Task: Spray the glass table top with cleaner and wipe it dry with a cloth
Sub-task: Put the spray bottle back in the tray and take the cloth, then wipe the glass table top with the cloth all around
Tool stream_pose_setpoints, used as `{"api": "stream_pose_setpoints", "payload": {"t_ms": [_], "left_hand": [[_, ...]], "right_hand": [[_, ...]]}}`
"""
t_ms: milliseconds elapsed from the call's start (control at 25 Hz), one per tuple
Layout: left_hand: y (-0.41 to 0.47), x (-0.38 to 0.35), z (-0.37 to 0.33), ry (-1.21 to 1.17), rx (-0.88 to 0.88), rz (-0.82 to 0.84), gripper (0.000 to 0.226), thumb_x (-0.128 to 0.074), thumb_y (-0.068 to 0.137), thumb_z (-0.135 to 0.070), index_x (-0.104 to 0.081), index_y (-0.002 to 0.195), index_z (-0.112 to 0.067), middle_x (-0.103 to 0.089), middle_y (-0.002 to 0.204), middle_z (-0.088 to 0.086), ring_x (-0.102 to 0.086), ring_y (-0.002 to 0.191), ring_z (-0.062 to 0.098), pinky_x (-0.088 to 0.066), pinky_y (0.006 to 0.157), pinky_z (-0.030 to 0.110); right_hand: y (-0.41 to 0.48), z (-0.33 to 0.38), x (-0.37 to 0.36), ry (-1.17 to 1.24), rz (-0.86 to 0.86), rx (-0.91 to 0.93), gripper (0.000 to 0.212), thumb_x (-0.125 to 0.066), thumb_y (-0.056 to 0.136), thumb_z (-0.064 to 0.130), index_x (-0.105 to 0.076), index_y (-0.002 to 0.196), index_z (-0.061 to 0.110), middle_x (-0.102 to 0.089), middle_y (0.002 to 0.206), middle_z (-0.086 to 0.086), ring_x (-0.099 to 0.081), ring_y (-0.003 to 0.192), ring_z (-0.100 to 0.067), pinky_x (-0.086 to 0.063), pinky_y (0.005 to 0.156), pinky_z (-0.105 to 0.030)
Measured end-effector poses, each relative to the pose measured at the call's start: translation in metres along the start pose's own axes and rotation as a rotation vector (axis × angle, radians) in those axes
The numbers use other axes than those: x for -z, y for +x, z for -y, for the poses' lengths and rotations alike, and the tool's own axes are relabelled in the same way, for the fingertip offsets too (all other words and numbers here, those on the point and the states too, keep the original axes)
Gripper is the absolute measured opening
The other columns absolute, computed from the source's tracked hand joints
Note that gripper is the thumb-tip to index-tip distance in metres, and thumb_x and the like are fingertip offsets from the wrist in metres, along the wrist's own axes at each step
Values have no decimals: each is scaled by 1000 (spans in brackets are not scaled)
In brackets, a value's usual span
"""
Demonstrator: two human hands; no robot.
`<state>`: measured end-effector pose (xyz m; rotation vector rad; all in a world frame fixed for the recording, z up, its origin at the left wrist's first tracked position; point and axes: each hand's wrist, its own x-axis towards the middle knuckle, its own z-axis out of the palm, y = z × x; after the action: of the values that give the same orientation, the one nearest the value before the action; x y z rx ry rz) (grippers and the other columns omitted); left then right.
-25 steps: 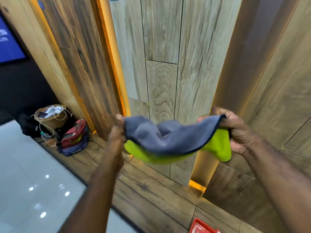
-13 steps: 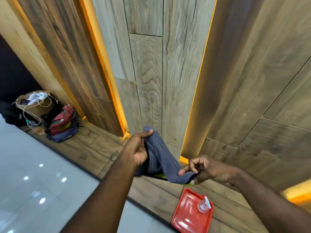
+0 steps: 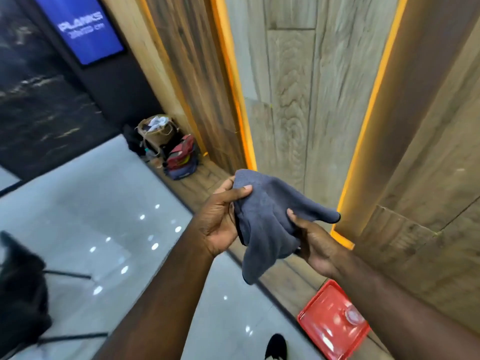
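Head view, only one. Left hand [image 3: 220, 222] and right hand [image 3: 314, 245] are both up in front of the wood wall panels [image 3: 298, 100], each gripping the grey cloth [image 3: 262, 224]. Left thumb pinches the cloth's top edge, with the fingers behind it. Right thumb lies on its lower right fold, palm under. The cloth hangs bunched between the hands and touches no surface.

Step, my read: getting the cloth folded or bunched before wiping. No spraying or wiping is going on. No glass worktop can be made out, so the next move likely means turning to it and bringing the cleaner along.

Below the right hand a red tray [image 3: 319, 333] sits on the floor, with a clear blurred item [image 3: 352, 314] on it, maybe the sprayer, can't tell. Far beyond the left hand are a basket [image 3: 155, 129] and a bag [image 3: 181, 159].

Writing: the blue screen [image 3: 83, 27] up and left of the left hand reads "PLANKS". The smaller line under it is too blurred to read.
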<state>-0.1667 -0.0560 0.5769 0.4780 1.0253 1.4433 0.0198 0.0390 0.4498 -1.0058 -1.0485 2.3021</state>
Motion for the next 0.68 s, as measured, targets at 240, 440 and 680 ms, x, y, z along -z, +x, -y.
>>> {"api": "stream_pose_setpoints", "payload": {"t_ms": [240,440,680], "left_hand": [[-139,95,29,325,183,-496,47,-74,93,-11,-55,133,-25,-72,124,19,-70,114,37,-55,100,53],[-253,183,51,128,-83,-1202,37,-73,93,-5,-53,120,-22,-61,95,20,-59,76,28,-53,64,37],[-381,271,84,374,-128,-1465,19,-76,90,-5,-60,97,-13,-62,87,13,-59,78,27,-58,68,49]], "right_hand": [[3,-43,-44,-288,76,-42,39,-82,94,34,-78,122,8,-82,116,-11,-77,114,-29,-59,101,-42],[8,-66,-135,-616,267,-96,42,-90,85,45,-75,108,12,-83,105,-3,-76,101,-24,-59,85,-42],[7,-129,-248,-550,284,-14,26,-87,88,12,-71,109,7,-74,92,-10,-68,84,-22,-52,70,-33]]}}
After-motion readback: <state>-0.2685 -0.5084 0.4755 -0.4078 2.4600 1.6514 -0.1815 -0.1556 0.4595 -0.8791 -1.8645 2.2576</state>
